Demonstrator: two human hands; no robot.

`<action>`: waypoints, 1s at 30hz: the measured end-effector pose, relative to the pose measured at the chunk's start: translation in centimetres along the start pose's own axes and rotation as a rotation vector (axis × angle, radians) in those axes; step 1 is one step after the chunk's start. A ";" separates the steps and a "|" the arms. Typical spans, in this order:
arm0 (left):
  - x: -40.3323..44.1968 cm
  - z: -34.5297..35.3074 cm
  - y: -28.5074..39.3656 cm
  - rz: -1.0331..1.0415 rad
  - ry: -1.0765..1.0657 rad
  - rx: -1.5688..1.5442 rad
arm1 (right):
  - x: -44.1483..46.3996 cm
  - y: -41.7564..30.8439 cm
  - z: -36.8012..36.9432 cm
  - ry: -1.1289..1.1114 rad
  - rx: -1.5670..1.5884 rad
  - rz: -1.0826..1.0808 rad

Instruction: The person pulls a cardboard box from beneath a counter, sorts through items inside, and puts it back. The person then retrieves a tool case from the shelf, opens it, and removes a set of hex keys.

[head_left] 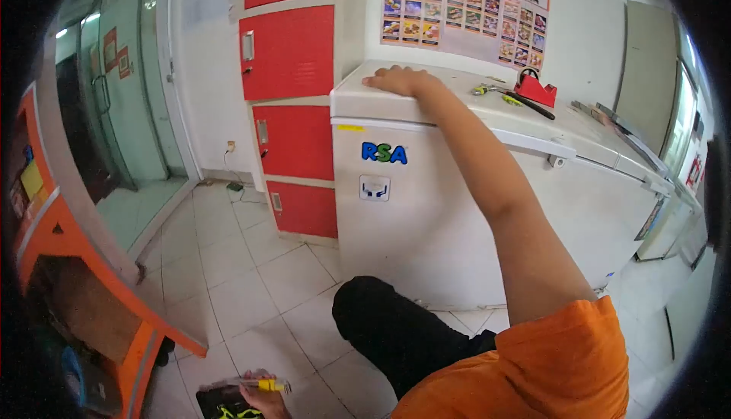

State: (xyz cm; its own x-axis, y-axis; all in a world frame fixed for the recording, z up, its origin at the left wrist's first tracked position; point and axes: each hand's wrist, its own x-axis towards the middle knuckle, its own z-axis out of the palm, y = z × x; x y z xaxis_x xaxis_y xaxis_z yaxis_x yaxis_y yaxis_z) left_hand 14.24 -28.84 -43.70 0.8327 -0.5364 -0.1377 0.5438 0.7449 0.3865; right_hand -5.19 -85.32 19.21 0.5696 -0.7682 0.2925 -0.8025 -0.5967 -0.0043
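Note:
My right arm reaches up across the white chest freezer (pixel 426 213). At the near left corner of its lid, my right hand (pixel 397 81) lies flat with the fingers stretched out, holding nothing. Low in the view, my left hand (pixel 263 399) is closed around a slim tool with a yellow part (pixel 272 385); its exact kind is unclear. Beside that hand is a black item with bright green parts (pixel 225 404), cut off by the lower edge. I cannot tell whether the hand also holds it.
On the freezer lid are a red tape dispenser (pixel 536 88), a black-handled tool (pixel 531 105) and small yellow-green items (pixel 483 90). Red lockers (pixel 293 53) stand left of the freezer. An orange shelf unit (pixel 84 244) is at left, near a glass door (pixel 126 84).

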 end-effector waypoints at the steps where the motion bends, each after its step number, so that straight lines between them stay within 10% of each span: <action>1: -0.5 2.3 0.2 0.052 0.041 0.001 | -0.1 0.1 0.0 -0.015 0.028 -0.011; 3: -0.6 4.9 0.5 0.064 0.140 -0.076 | 8.1 6.3 2.9 -0.131 0.076 -0.446; 19: -3.4 8.5 6.0 0.199 -0.170 -0.339 | 3.8 8.2 3.3 0.072 -0.302 -0.209; 26: -0.7 8.4 3.0 0.187 0.149 0.010 | -4.4 -9.2 6.7 0.303 -0.321 -0.743; 30: 0.4 6.7 -0.8 0.050 0.508 0.217 | -19.1 -28.2 15.7 -0.066 -0.130 -1.300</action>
State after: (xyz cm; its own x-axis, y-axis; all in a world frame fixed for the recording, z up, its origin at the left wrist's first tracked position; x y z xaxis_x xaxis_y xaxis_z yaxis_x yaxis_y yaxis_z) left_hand 13.42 -32.35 -37.96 0.8317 -0.2039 -0.5164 0.5132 0.6371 0.5751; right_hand 9.34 -57.45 -1.27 0.9409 0.3368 -0.0341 0.3281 -0.8823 0.3374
